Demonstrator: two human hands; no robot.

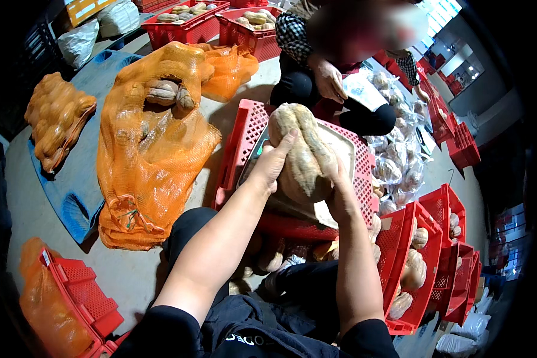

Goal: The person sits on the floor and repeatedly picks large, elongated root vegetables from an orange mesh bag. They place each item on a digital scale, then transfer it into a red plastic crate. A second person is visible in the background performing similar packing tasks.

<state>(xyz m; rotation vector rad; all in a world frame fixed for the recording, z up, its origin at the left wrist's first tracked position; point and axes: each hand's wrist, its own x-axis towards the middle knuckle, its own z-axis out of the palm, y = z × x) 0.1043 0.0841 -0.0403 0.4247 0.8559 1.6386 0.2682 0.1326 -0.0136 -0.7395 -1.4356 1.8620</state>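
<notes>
A large ribbed tan squash (302, 152) is held between my two hands, with a dark greenish patch at its near end. My left hand (273, 161) grips its left side, the thumb lying on top. Against its lower right side presses my right hand (340, 190), its fingers partly hidden behind the squash. Below the squash is a weighing scale with a pale metal platform (344, 150), resting on an upturned red plastic crate (246, 123). The squash hides much of the platform, so I cannot tell whether they touch.
Left, an orange mesh sack (161, 179) of squash lies partly on a blue plastic pallet (71, 165). A co-worker (331, 76) sits opposite, holding a plastic bag (364, 91). Bagged squash (398, 156) covers the floor at right, near red crates (411, 268) holding squash.
</notes>
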